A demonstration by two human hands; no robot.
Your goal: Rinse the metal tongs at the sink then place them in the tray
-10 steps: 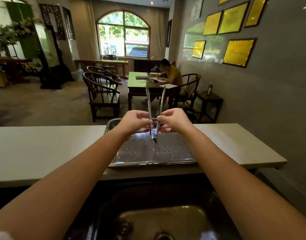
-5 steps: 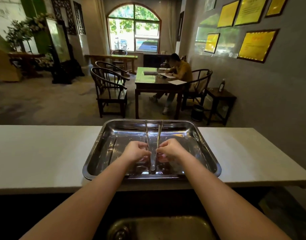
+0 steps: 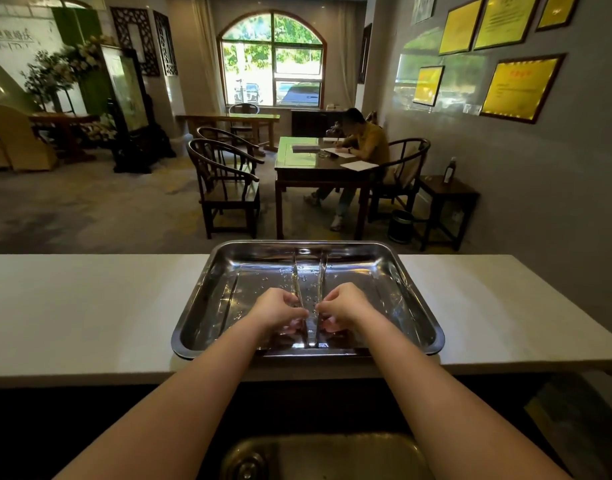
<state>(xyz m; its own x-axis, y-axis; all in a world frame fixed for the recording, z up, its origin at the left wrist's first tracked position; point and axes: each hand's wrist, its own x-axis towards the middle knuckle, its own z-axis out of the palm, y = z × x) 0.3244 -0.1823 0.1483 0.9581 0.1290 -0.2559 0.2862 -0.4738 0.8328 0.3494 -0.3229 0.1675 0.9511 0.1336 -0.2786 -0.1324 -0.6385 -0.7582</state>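
The metal tongs [image 3: 321,276] lie low inside the steel tray [image 3: 415,299], hinge end toward me and the two arms spread toward the tray's far wall. My left hand [image 3: 278,308] pinches the left arm near the hinge, and my right hand [image 3: 346,306] pinches the right arm. Both hands are down in the tray's near half, fingers curled around the tongs. Water drops dot the tray floor. The sink [image 3: 318,455] is below, at the bottom edge of the view.
The tray stands on a pale counter [image 3: 90,306] that runs left and right of it. Beyond the counter is a room with wooden chairs [image 3: 225,181], a table [image 3: 318,161] and a seated person [image 3: 363,143].
The tongs went from held upright above the tray to lowered flat into it. Both hands came down with them. Since half a second ago the hands have barely shifted.
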